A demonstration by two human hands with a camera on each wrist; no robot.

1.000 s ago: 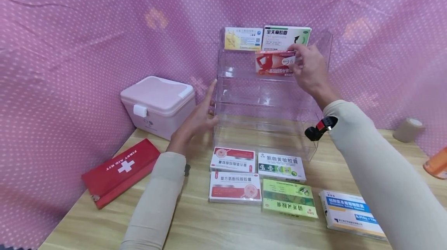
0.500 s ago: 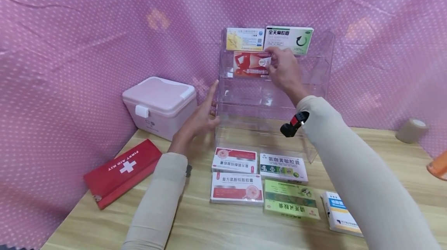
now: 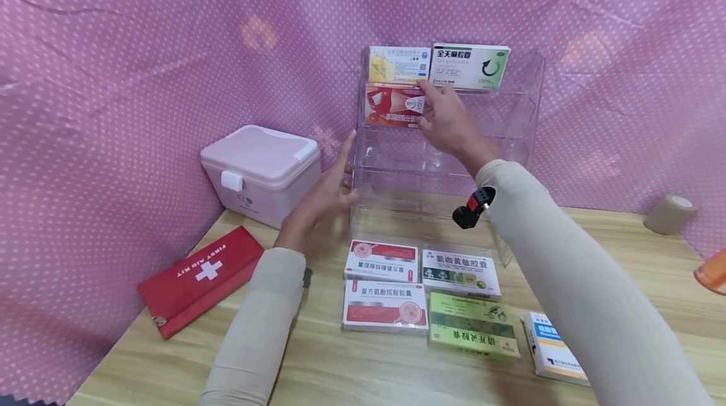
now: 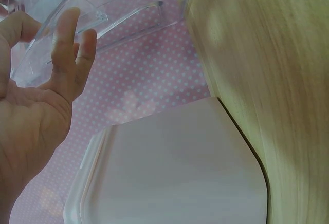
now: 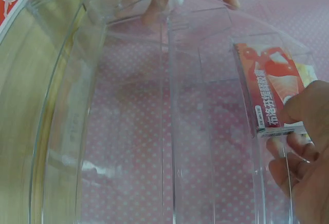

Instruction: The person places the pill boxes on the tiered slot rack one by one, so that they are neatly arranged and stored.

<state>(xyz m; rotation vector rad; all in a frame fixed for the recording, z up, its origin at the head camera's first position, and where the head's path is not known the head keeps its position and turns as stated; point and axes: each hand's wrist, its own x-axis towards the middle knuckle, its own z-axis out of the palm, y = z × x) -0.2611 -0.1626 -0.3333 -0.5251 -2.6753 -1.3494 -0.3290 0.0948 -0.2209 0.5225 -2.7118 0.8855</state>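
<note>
While the right hand (image 3: 448, 123) pinches the right end of a red and orange cardboard medicine box (image 3: 394, 105) between thumb and curled fingers, the box stands upright at the left end of the second tier from the top of a clear acrylic stepped shelf rack (image 3: 510, 117); in the right wrist view the same red box (image 5: 270, 91) sits inside the clear walls with the fingers (image 5: 295, 147) wrapped round its end, though through the plastic it is hard to tell whether its base already rests on the tier. The left hand (image 3: 323, 195) lies open, fingers straight, flat against the rack's left wall and gripping nothing; the left wrist view shows that palm (image 4: 38, 100) beside the clear edge. On the top tier, just above the red box, a yellow and white box (image 3: 398, 64) stands beside a white and green box (image 3: 469, 66). On the wooden table (image 3: 363, 368) in front of the rack lie two red and white boxes (image 3: 382, 284), a white and green box with Chinese lettering (image 3: 459, 272), a lime green box (image 3: 472, 331) and a blue and white box (image 3: 553, 349). To the left stand a pink lidded plastic case (image 3: 258, 173) and a red first aid pouch (image 3: 198, 277)
</note>
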